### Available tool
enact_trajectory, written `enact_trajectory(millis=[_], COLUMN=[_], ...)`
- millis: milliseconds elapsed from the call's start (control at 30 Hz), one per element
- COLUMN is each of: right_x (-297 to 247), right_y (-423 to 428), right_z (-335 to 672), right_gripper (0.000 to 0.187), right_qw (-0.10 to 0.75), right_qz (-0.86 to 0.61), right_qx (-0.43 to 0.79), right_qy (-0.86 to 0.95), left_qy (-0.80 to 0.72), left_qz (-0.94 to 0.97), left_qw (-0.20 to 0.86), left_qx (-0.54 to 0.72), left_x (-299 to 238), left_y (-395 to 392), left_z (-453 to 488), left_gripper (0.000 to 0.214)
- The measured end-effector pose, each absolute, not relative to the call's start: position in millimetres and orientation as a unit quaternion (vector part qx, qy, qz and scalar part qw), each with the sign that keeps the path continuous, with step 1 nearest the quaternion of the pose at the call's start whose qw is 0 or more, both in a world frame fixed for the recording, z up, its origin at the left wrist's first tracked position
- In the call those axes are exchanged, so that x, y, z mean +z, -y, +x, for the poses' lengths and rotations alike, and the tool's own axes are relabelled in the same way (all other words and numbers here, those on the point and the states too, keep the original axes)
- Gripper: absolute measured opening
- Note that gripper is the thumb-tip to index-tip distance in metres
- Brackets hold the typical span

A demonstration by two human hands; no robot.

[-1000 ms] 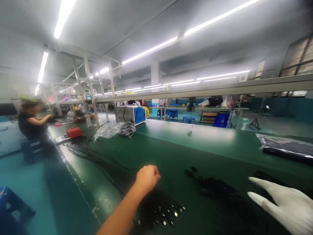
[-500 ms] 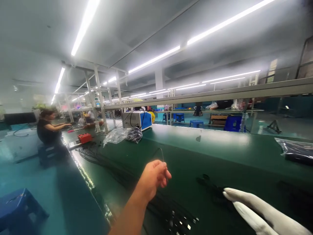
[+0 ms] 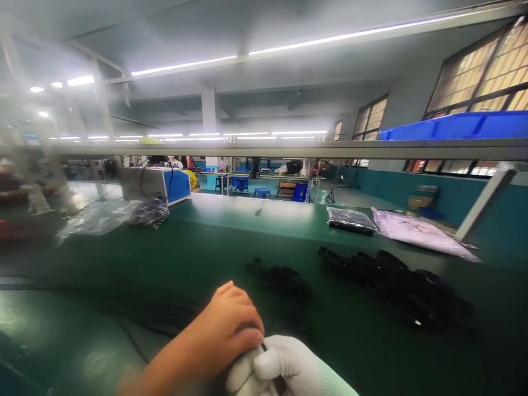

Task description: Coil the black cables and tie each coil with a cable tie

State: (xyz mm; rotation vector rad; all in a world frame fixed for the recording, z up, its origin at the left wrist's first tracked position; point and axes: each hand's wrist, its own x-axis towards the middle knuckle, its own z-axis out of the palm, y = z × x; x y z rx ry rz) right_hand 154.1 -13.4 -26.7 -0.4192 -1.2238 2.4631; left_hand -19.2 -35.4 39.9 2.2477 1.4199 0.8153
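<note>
At left, a grey-and-white box-shaped machine (image 3: 144,186) with a blue panel (image 3: 178,186) — in front, a crumpled clear plastic bag (image 3: 99,216) on the green tabletop (image 3: 214,234). At right, a flat black package (image 3: 351,221) in clear film beside a pale-pink package (image 3: 423,232) — on the pale shelf (image 3: 280,149), a long blue plastic bin (image 3: 457,126).

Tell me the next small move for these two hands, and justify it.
I'd ease the bare left hand slightly aside while the gloved right hand holds on. The hands meet closely, the glove's fingers look curled around a dark thin piece, and the left hand seems to hide its far end.
</note>
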Motion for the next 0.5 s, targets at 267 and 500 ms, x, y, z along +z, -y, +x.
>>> enact_trajectory(millis=[267,500], right_x=[-41,-13], right_y=[5,-11], right_z=[162,193], right_gripper=[0.037,0.04], right_qw=[0.149,0.272], right_qz=[-0.12,0.015], right_qx=[0.861,0.903], right_qy=[0.471,0.331], left_qy=[-0.429,-0.57], left_qz=[0.842,0.783], left_qw=[0.22,0.134], left_qx=[0.242,0.209], left_x=[44,-25], left_y=[14,-2], left_z=[0,-5], left_gripper=[0.013,0.032])
